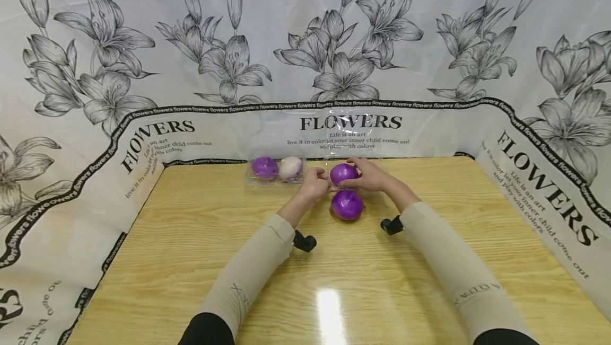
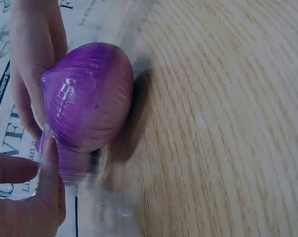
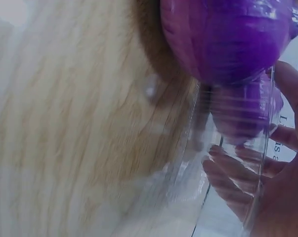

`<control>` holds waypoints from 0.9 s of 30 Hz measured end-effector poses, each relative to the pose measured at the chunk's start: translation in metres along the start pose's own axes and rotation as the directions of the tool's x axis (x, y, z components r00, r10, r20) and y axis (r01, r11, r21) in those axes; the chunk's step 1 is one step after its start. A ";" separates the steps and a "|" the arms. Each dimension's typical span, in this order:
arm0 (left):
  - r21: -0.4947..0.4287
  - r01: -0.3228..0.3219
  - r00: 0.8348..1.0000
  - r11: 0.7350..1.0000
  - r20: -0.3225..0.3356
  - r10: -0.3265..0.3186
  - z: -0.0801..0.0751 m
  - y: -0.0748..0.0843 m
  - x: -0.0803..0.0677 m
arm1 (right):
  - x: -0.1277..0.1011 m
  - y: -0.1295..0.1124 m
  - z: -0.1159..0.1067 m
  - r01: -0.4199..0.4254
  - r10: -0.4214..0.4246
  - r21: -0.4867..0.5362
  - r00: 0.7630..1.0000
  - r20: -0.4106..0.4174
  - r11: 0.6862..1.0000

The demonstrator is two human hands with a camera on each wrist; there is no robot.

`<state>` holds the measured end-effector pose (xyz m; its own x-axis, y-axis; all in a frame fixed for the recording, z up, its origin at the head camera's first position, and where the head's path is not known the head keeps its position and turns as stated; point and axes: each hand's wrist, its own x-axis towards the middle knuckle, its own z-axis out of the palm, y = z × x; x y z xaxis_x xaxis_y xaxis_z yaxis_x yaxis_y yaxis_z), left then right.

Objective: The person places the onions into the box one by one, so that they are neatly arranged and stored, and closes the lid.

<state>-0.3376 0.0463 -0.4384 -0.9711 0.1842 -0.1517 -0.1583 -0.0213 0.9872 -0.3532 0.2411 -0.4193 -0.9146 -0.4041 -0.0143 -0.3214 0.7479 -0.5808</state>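
A clear plastic box (image 3: 188, 148) with its lid raised stands at the back middle, a purple onion (image 1: 343, 174) inside it. My left hand (image 1: 315, 183) is at the box's left side; in the left wrist view its thumb and index finger pinch the clear rim. On the other side my right hand (image 1: 371, 175) holds the box, its fingers (image 3: 233, 173) showing through the clear wall in the right wrist view. Another purple onion (image 1: 347, 205) rests on the table just in front of the box, touched by neither hand.
Left of my hands, a second clear box (image 1: 250, 182) holds a purple onion (image 1: 264, 168) and a whitish one (image 1: 290, 168). Flower-printed cloth (image 1: 229, 133) rises behind the wooden table (image 1: 200, 218) and along both sides. A black wrist mount (image 1: 304, 241) juts from the left sleeve.
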 end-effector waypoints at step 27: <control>-0.012 0.006 1.000 1.000 0.004 -0.006 0.000 0.001 -0.002 | -0.070 -0.014 -0.029 0.114 -0.116 -0.040 0.992 -0.041 0.993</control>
<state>-0.3363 0.0455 -0.4375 -0.9694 0.1880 -0.1576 -0.1664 -0.0317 0.9855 -0.2923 0.2745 -0.3865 -0.8804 -0.4663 0.0864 -0.4335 0.7174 -0.5453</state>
